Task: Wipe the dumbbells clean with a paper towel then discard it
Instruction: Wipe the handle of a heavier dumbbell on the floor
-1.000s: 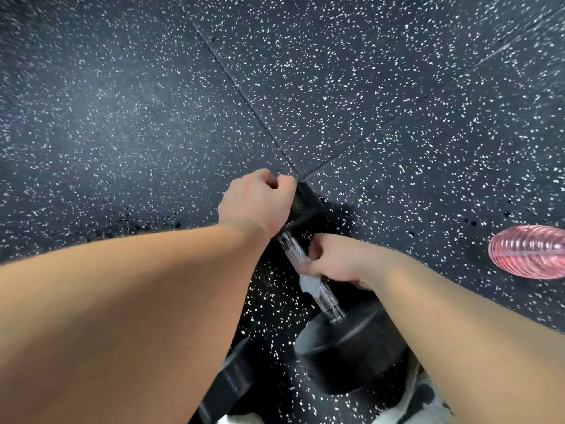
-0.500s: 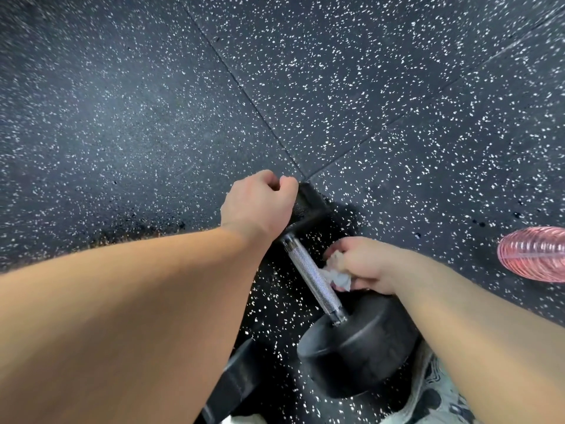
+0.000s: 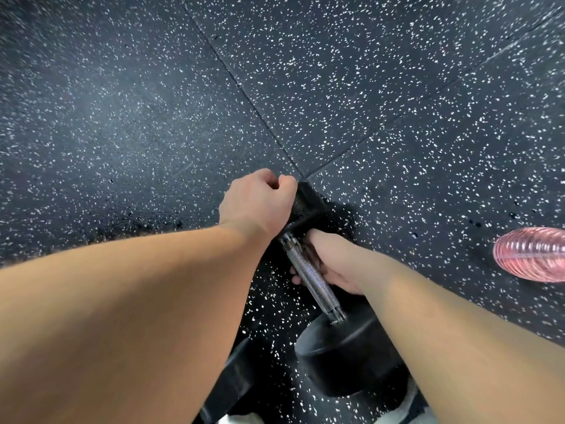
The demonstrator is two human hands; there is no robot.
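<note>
A dumbbell lies on the speckled floor, with a knurled chrome handle (image 3: pixel 315 280) and black heads. My left hand (image 3: pixel 258 205) grips the far head (image 3: pixel 307 206) from above. My right hand (image 3: pixel 334 264) reaches under the upper part of the handle from the right. Its fingers curl round the handle and the fingertips show on the left side. The paper towel is out of sight, covered by that hand. The near head (image 3: pixel 345 359) rests on the floor close to me.
A pink ribbed bottle (image 3: pixel 533 254) lies on the floor at the right edge. A second black piece of equipment (image 3: pixel 232 384) sits at the bottom, left of the near head. Black rubber floor tiles (image 3: pixel 397 87) with seams stretch ahead.
My right hand slid up the handle toward the far head and wrapped underneath it. The white towel seen in it earlier is now hidden. My left hand kept its grip.
</note>
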